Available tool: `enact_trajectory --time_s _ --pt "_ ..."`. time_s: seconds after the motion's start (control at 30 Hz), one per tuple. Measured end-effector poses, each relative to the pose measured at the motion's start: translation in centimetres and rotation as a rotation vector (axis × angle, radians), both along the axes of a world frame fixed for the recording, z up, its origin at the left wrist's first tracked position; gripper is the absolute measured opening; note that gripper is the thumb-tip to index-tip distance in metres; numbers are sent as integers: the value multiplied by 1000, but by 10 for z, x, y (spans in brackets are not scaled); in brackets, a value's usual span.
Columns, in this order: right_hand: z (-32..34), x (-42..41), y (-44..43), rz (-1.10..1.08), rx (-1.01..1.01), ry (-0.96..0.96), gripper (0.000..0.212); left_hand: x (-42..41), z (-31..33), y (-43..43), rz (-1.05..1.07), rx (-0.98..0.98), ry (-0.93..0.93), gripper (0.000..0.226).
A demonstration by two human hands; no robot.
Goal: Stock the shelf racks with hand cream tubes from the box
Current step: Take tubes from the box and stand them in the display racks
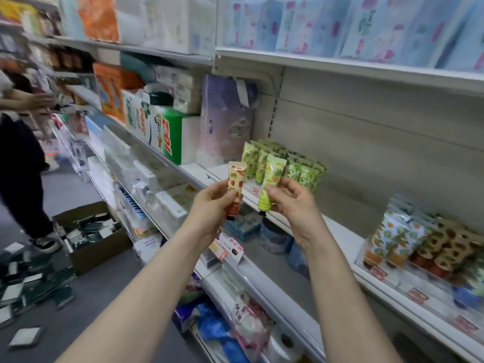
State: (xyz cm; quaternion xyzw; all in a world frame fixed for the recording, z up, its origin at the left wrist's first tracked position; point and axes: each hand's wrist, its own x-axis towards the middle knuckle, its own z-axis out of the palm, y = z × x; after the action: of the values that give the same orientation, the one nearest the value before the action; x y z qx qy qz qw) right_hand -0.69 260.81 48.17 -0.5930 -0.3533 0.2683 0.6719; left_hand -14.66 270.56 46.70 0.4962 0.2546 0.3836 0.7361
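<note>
My left hand (pixel 212 205) grips an orange, strawberry-print hand cream tube (pixel 235 187) upright, cap down. My right hand (pixel 293 203) pinches a yellow-green pineapple-print tube (pixel 271 183), also cap down. Both tubes hover just in front of the white shelf (pixel 337 231). Behind them stands a rack of green-print tubes (pixel 296 163) in rows. Further right on the same shelf is a clear rack (pixel 419 247) with mixed fruit-print tubes. The box named in the task is not clearly identifiable.
Tissue and paper packs (pixel 167 132) fill the shelf to the left. A cardboard box (pixel 91 234) of dark flat packs sits on the floor, with more packs scattered around. Another person (pixel 21 158) stands at the far left of the aisle. Bare shelf lies between the two racks.
</note>
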Motion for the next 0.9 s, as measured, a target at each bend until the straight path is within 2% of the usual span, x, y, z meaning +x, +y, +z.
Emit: enact_trajectory --time_s 0.37,0.5,0.63,0.77,0.9 --pt "1 23 61 -74 -31 -89 19 22 0 69 -64 -41 -36 29" --pt "5 28 72 -181 -61 -169 31 28 0 90 -108 -34 -37 30" --pt "8 32 86 -355 -55 -284 23 32 5 113 -136 -26 -32 32" --pt "8 31 100 -507 -138 -471 25 38 9 130 -179 -2 -22 34" --pt "2 29 113 -596 -184 -522 40 42 5 144 -215 30 -4 33"
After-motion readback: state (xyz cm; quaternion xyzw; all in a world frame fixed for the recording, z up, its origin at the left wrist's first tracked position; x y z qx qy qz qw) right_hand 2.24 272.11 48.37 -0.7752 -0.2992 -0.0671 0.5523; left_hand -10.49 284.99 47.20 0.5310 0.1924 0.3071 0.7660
